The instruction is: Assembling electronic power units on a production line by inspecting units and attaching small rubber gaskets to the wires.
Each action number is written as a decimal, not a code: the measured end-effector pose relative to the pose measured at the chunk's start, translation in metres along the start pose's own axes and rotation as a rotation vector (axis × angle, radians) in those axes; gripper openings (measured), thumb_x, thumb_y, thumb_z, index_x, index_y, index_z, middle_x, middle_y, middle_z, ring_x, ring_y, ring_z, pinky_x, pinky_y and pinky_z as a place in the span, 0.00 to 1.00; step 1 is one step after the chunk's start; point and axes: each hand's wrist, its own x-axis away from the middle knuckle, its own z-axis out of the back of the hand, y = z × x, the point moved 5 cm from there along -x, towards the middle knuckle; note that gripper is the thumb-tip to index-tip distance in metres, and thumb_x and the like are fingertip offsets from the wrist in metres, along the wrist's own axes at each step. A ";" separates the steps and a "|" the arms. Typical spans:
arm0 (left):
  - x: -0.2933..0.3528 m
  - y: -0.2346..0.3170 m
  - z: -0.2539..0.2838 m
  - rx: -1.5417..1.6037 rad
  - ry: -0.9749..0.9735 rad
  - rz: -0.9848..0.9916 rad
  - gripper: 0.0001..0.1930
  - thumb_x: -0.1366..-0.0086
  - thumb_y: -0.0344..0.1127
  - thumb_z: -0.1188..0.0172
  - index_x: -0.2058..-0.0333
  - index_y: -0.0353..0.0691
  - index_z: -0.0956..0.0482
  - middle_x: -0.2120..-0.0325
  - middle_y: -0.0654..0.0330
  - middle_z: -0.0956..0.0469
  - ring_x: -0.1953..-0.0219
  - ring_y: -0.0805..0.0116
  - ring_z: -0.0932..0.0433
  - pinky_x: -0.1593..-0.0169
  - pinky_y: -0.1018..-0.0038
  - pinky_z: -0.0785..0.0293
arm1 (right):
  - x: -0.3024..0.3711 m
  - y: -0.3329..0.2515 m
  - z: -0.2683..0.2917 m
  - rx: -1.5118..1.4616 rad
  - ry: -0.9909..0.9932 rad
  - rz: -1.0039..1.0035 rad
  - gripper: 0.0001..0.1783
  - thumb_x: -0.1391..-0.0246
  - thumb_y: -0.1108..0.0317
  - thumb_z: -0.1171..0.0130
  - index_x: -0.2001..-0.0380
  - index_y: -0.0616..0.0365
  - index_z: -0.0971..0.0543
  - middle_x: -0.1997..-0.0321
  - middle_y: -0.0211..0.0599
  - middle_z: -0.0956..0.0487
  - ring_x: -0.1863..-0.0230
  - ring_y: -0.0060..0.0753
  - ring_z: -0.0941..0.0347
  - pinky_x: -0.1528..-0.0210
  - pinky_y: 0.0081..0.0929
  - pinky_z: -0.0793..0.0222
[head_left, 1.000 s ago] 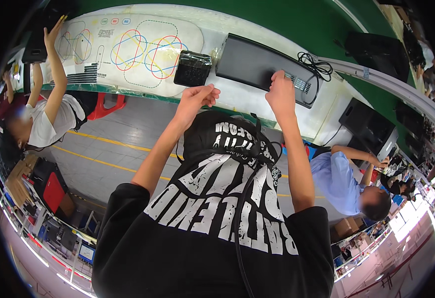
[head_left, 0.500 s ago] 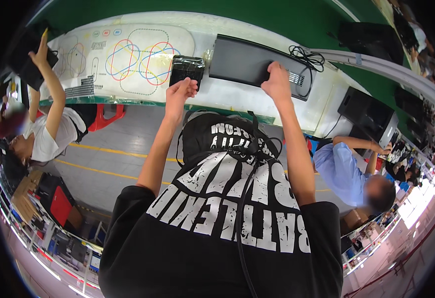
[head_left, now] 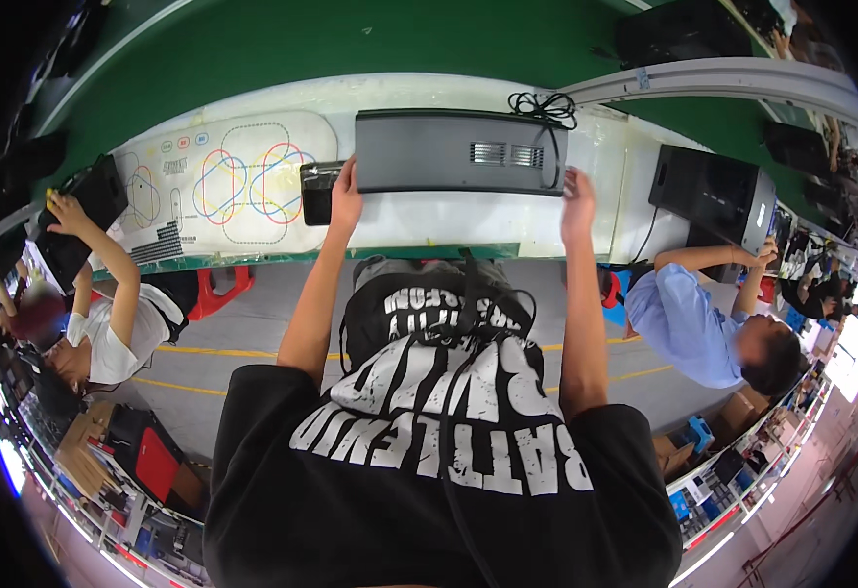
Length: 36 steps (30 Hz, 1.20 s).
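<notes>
A long dark grey casing [head_left: 419,152] lies level across the white worktop in front of me, with two slotted openings towards its right end. My left hand [head_left: 347,201] grips its left end, fingers partly hidden at the edge. At its lower right corner my right hand [head_left: 578,206] holds the other end, a little blurred. A black cable [head_left: 545,108] is looped at the casing's far right and trails down over it. Just left of my left hand sits a small black open-topped tray [head_left: 317,194], partly covered by that hand.
A white mat [head_left: 223,186] with coloured loops covers the worktop [head_left: 468,225] to the left. A person in white handles a black casing [head_left: 96,201] at far left. A person in blue sits by another black casing [head_left: 708,196] at right. A metal rail [head_left: 723,73] runs beyond.
The grey casing has shifted left and turned from slanted to level. My left hand has moved from the black tray to the casing's left end; my right hand has moved from its top to its right end.
</notes>
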 end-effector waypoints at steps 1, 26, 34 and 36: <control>0.001 -0.007 0.005 0.016 0.037 0.027 0.18 0.32 0.29 0.56 0.45 0.31 0.33 0.48 0.51 0.28 0.46 0.63 0.31 0.42 0.74 0.40 | -0.021 0.031 -0.002 -0.200 -0.146 -0.075 0.18 0.38 0.62 0.56 0.52 0.63 0.27 0.54 0.38 0.25 0.52 0.29 0.32 0.48 0.23 0.39; 0.020 0.103 0.007 -0.043 0.048 0.181 0.25 0.40 0.49 0.39 0.61 0.27 0.24 0.82 0.72 0.41 0.77 0.81 0.45 0.74 0.82 0.47 | 0.038 -0.066 -0.016 0.583 -0.041 0.057 0.21 0.52 0.68 0.42 0.55 0.71 0.23 0.66 0.40 0.20 0.63 0.27 0.28 0.56 0.22 0.35; 0.046 0.059 0.021 0.410 -0.022 0.281 0.23 0.34 0.39 0.44 0.47 0.26 0.31 0.54 0.59 0.25 0.52 0.73 0.27 0.46 0.79 0.35 | 0.067 -0.033 0.011 0.406 -0.093 0.039 0.22 0.46 0.65 0.44 0.49 0.65 0.25 0.58 0.39 0.20 0.59 0.26 0.27 0.56 0.23 0.36; 0.038 0.030 0.037 0.488 0.112 0.247 0.23 0.36 0.38 0.43 0.49 0.25 0.30 0.56 0.54 0.23 0.54 0.70 0.26 0.47 0.75 0.33 | 0.065 -0.029 0.014 0.398 -0.086 0.070 0.21 0.44 0.64 0.45 0.49 0.63 0.25 0.58 0.38 0.20 0.59 0.26 0.27 0.57 0.23 0.37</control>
